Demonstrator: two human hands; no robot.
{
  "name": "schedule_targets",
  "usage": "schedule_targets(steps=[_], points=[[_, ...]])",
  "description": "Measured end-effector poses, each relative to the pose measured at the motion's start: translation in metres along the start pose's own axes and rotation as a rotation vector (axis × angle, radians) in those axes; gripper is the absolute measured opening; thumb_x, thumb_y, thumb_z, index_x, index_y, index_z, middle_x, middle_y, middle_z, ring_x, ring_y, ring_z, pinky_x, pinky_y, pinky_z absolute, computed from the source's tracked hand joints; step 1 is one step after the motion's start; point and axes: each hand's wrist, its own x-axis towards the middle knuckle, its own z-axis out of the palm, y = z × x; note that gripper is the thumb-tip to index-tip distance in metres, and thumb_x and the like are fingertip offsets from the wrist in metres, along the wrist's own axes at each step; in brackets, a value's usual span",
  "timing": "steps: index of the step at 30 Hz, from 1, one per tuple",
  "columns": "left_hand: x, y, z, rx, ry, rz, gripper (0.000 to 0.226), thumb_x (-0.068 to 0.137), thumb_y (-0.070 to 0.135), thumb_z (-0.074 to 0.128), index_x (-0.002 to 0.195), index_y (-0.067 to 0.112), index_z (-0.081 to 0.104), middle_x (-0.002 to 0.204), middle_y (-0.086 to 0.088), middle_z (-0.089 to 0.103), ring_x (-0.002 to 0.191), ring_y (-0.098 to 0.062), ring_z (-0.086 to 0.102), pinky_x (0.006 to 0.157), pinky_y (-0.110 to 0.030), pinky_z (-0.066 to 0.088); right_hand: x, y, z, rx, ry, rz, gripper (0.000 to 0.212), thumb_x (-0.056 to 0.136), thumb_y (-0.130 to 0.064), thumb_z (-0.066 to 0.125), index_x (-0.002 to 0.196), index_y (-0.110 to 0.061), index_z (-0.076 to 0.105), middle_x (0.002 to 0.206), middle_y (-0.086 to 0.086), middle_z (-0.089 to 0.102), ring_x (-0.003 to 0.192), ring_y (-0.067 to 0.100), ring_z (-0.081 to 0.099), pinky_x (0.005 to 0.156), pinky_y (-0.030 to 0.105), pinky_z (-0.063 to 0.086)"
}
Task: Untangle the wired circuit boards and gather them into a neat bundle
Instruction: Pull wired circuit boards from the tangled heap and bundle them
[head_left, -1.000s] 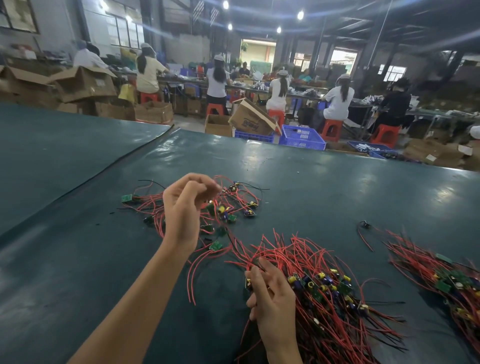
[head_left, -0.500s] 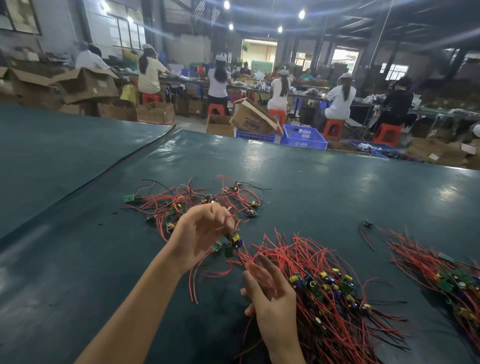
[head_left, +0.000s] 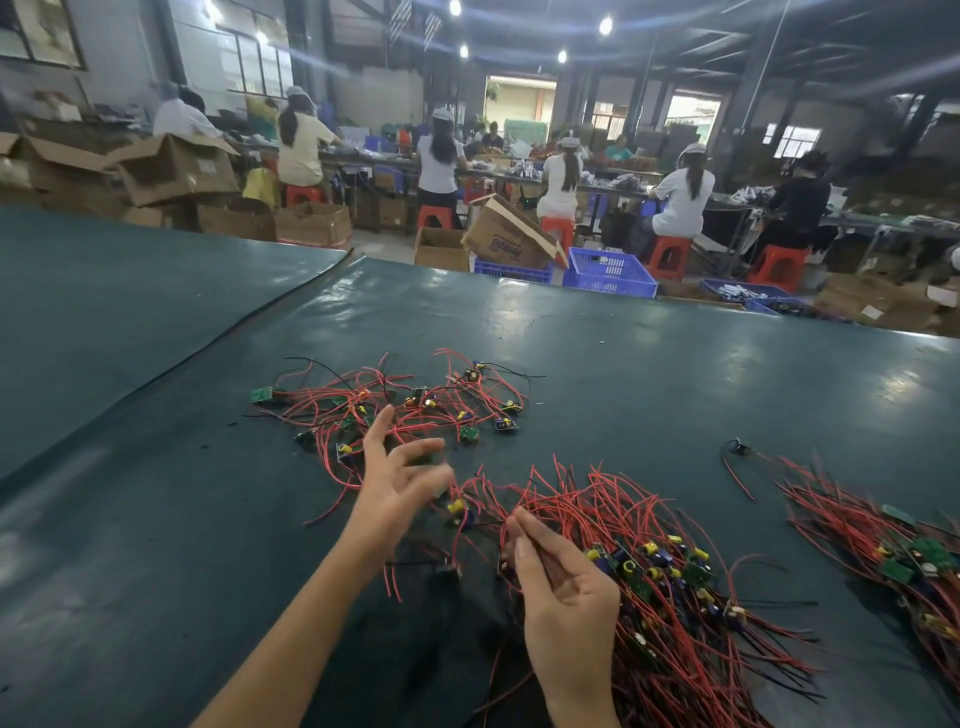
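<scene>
Past the green table (head_left: 156, 519) stand cardboard boxes (head_left: 176, 174) and a blue crate (head_left: 608, 273), and a separate wire heap (head_left: 893, 545) lies far right — nearer, the left hand (head_left: 395, 483) hovers spread-fingered between the loose tangle (head_left: 415, 405) and the big bundle (head_left: 675, 571), whose red wires the right hand (head_left: 569, 608) pinches.

The left grip (head_left: 400, 483) has motion-blurred fingers. The right grip (head_left: 566, 597) hides part of the middle bundle (head_left: 675, 519); whether it pinches a wire is unclear. The right pile (head_left: 904, 556) is cut off.
</scene>
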Motion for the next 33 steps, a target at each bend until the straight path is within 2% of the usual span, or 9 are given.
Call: schedule_targets(steps=[3, 8, 12, 16, 20, 23, 27, 30, 33], points=[[-0.011, -0.022, 0.002, 0.481, -0.221, 0.092, 0.122, 0.061, 0.059, 0.080, 0.146, 0.052, -0.007, 0.136, 0.021, 0.043, 0.110, 0.000, 0.059, 0.092, -0.016, 0.045, 0.000, 0.000, -0.001, 0.019, 0.021, -0.150, 0.032, 0.084, 0.012, 0.064, 0.103, -0.012, 0.073, 0.107, 0.000, 0.076, 0.105, 0.020, 0.071, 0.086, 0.022, 0.055], [-0.011, -0.032, -0.004, 1.018, -0.406, 0.328, 0.075, 0.073, 0.064, 0.063, 0.140, 0.049, 0.035, 0.146, 0.024, 0.032, 0.131, 0.002, 0.037, 0.112, -0.033, 0.029, 0.000, -0.006, -0.003, -0.067, 0.096, -0.427, 0.024, 0.092, -0.004, 0.057, 0.114, -0.007, 0.067, 0.113, 0.000, 0.074, 0.105, 0.022, 0.071, 0.086, 0.027, 0.057], [-0.009, -0.033, -0.016, 1.051, -0.334, 0.350, 0.063, 0.076, 0.042, 0.059, 0.138, 0.041, 0.045, 0.137, 0.021, 0.043, 0.124, 0.002, 0.041, 0.104, -0.023, 0.025, 0.003, -0.016, -0.004, -0.124, 0.220, -0.552, 0.021, 0.100, -0.018, 0.050, 0.115, -0.011, 0.064, 0.107, -0.010, 0.074, 0.091, 0.017, 0.073, 0.077, 0.025, 0.059], [0.001, -0.032, -0.032, 1.035, -0.278, 0.325, 0.044, 0.081, 0.020, 0.061, 0.123, 0.031, 0.063, 0.125, 0.016, 0.056, 0.118, -0.005, 0.050, 0.106, -0.033, 0.036, 0.002, -0.016, -0.004, -0.176, 0.221, -0.452, 0.024, 0.099, -0.010, 0.050, 0.115, -0.023, 0.063, 0.099, -0.016, 0.073, 0.081, 0.011, 0.071, 0.072, 0.020, 0.057], [0.010, -0.029, -0.046, 1.078, -0.180, 0.310, 0.034, 0.087, 0.000, 0.059, 0.115, 0.016, 0.070, 0.122, 0.004, 0.061, 0.117, -0.017, 0.055, 0.103, -0.040, 0.042, -0.001, -0.012, -0.001, -0.289, 0.143, -0.413, 0.026, 0.092, -0.020, 0.051, 0.110, -0.032, 0.066, 0.105, -0.019, 0.072, 0.101, 0.007, 0.067, 0.086, 0.018, 0.052], [0.012, -0.023, -0.045, 1.253, 0.091, 0.273, 0.032, 0.084, 0.001, 0.064, 0.110, 0.017, 0.072, 0.123, 0.000, 0.060, 0.115, -0.025, 0.054, 0.102, -0.043, 0.038, -0.001, -0.008, -0.001, -0.252, 0.127, -0.324, 0.024, 0.095, -0.023, 0.045, 0.101, -0.023, 0.068, 0.105, -0.018, 0.070, 0.101, 0.002, 0.065, 0.086, 0.013, 0.049], [-0.004, -0.017, -0.021, 1.213, 0.457, 0.421, 0.026, 0.073, 0.005, 0.073, 0.096, 0.017, 0.073, 0.121, -0.006, 0.061, 0.115, -0.033, 0.048, 0.094, -0.046, 0.036, 0.000, -0.012, 0.002, 0.008, 0.175, -0.131, 0.035, 0.097, -0.035, 0.033, 0.083, -0.014, 0.057, 0.082, 0.006, 0.072, 0.080, 0.019, 0.069, 0.079, 0.025, 0.055], [-0.015, -0.012, 0.003, 1.018, 0.432, 0.759, 0.012, 0.077, 0.022, 0.067, 0.086, 0.014, 0.069, 0.106, -0.003, 0.061, 0.102, -0.026, 0.051, 0.089, -0.041, 0.042, 0.003, -0.023, 0.002, 0.208, 0.244, -0.031, 0.041, 0.093, -0.046, 0.038, 0.057, -0.029, 0.049, 0.052, -0.002, 0.044, 0.050, 0.012, 0.043, 0.062, 0.031, 0.048], [-0.023, -0.018, 0.020, 0.999, 0.371, 0.825, 0.012, 0.078, 0.024, 0.065, 0.086, 0.016, 0.070, 0.119, -0.007, 0.060, 0.118, -0.031, 0.048, 0.102, -0.043, 0.039, 0.006, -0.034, -0.002, 0.336, 0.294, 0.018, 0.049, 0.085, -0.053, 0.048, 0.045, -0.027, 0.040, 0.048, -0.009, 0.029, 0.047, 0.009, 0.027, 0.053, 0.027, 0.037]])
